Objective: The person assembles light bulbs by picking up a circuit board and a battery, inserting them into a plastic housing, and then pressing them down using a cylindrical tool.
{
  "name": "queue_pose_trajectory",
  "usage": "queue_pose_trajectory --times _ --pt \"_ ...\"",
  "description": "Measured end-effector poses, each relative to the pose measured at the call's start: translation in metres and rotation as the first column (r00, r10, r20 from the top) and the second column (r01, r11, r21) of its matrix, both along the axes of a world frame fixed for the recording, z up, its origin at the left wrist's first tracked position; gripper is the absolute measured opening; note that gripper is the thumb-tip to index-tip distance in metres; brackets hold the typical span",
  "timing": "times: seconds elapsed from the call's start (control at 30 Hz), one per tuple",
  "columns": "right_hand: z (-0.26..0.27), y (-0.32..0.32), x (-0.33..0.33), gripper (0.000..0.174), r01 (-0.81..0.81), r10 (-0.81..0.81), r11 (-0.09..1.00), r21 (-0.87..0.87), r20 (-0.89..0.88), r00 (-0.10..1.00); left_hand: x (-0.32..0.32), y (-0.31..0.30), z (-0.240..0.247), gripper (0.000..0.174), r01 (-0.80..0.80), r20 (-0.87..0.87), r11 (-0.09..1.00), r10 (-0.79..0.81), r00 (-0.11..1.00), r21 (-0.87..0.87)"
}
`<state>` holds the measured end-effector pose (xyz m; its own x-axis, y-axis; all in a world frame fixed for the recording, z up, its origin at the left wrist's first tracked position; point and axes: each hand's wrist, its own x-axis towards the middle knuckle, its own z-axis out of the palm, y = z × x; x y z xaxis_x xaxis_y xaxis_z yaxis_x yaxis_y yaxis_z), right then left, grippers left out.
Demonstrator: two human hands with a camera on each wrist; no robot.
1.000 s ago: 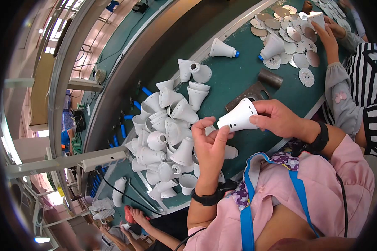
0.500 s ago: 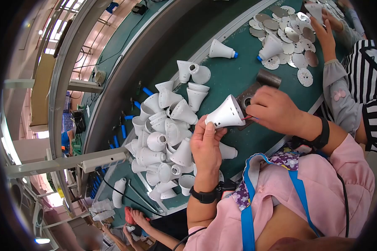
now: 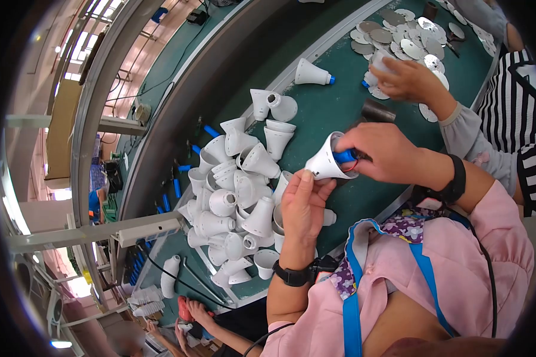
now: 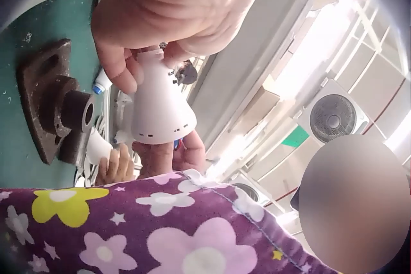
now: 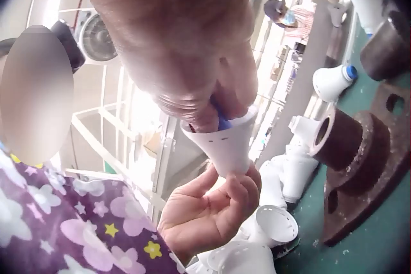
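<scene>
White cone (image 3: 321,162) is up above the green worktop (image 3: 321,113), its thin end pinched by the left hand (image 3: 302,208). The right hand (image 3: 387,152) grips a blue part (image 3: 344,156) at the wide end. Pushing it in crooked could squash the red wire (image 3: 349,167).

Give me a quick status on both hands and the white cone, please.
Left hand holding white cone by narrow end. Right hand gripping blue part at cone's wide mouth. No other object seen in the way.

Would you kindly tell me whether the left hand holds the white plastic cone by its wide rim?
No, the left hand pinches the white plastic cone near its narrow end.
</scene>
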<state>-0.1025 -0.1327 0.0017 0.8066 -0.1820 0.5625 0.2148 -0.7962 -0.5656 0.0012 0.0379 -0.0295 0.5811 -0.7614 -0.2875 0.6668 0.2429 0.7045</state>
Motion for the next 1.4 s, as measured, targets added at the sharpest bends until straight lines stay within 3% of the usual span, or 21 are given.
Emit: queue_pose_trajectory --times 0.03,0.17,0.23,0.4,0.47,0.5,0.53,0.6,0.67,0.73,0.97,1.27,1.37,1.4 --pt "0.001 -0.002 0.002 0.016 -0.008 0.025 0.982 0.191 -0.089 0.996 -0.001 -0.002 -0.001 0.02 0.019 -0.05 1.0 -0.019 0.999 -0.009" --pt "0.004 -0.009 0.007 0.02 -0.002 0.023 0.989 0.149 -0.135 0.991 -0.002 -0.007 -0.002 0.022 0.007 -0.084 1.0 -0.006 0.996 0.012" --pt "0.012 -0.016 0.006 0.016 -0.068 0.063 0.997 -0.019 -0.213 0.975 -0.003 -0.013 0.001 0.027 0.04 -0.1 0.999 -0.038 0.994 0.017" --pt "0.026 -0.031 0.006 0.017 -0.066 0.006 0.977 -0.205 -0.279 0.96 -0.01 -0.038 0.013 0.037 0.109 -0.054 0.991 -0.105 0.993 0.082" --pt "0.028 -0.035 0.008 0.015 -0.103 0.018 0.964 -0.243 -0.328 0.944 -0.009 -0.043 0.005 0.045 0.166 0.31 0.954 -0.242 0.919 0.252" --pt "0.027 -0.035 0.008 0.015 -0.102 0.017 0.964 -0.245 -0.328 0.945 -0.012 -0.049 -0.004 0.045 0.103 0.409 0.963 -0.201 0.89 0.249" --pt "0.025 -0.034 0.009 0.016 -0.11 -0.006 0.947 -0.302 -0.357 0.934 -0.012 -0.052 -0.008 0.045 0.103 0.41 0.963 -0.2 0.89 0.248" --pt "0.024 -0.035 0.011 0.017 -0.117 -0.031 0.927 -0.356 -0.383 0.923 -0.012 -0.057 -0.014 0.046 0.118 0.527 0.896 -0.353 0.773 0.427" --pt "0.023 -0.037 0.01 0.015 -0.151 -0.032 0.892 -0.427 -0.392 0.919 -0.014 -0.06 -0.026 0.043 0.078 0.582 0.904 -0.334 0.741 0.42" --pt "0.025 -0.039 0.012 0.015 -0.17 -0.023 0.889 -0.424 -0.413 0.91 -0.013 -0.062 -0.034 0.041 0.008 0.723 0.954 -0.232 0.651 0.299" --pt "0.031 -0.041 0.024 0.018 -0.32 0.042 0.834 -0.449 -0.527 0.849 -0.015 -0.057 -0.031 0.032 0.04 0.608 0.912 -0.305 0.733 0.408" --pt "0.033 -0.035 0.029 0.019 -0.383 0.034 0.787 -0.483 -0.586 0.809 -0.015 -0.052 -0.049 0.046 0.083 0.57 0.912 -0.319 0.757 0.401" --pt "0.034 -0.03 0.03 0.018 -0.374 0.015 0.794 -0.479 -0.6 0.8 -0.013 -0.048 -0.039 0.049 0.183 0.466 0.881 -0.394 0.792 0.436" --pt "0.033 -0.03 0.03 0.018 -0.373 0.012 0.795 -0.479 -0.602 0.799 -0.012 -0.049 -0.023 0.049 0.242 0.304 0.917 -0.34 0.89 0.317"
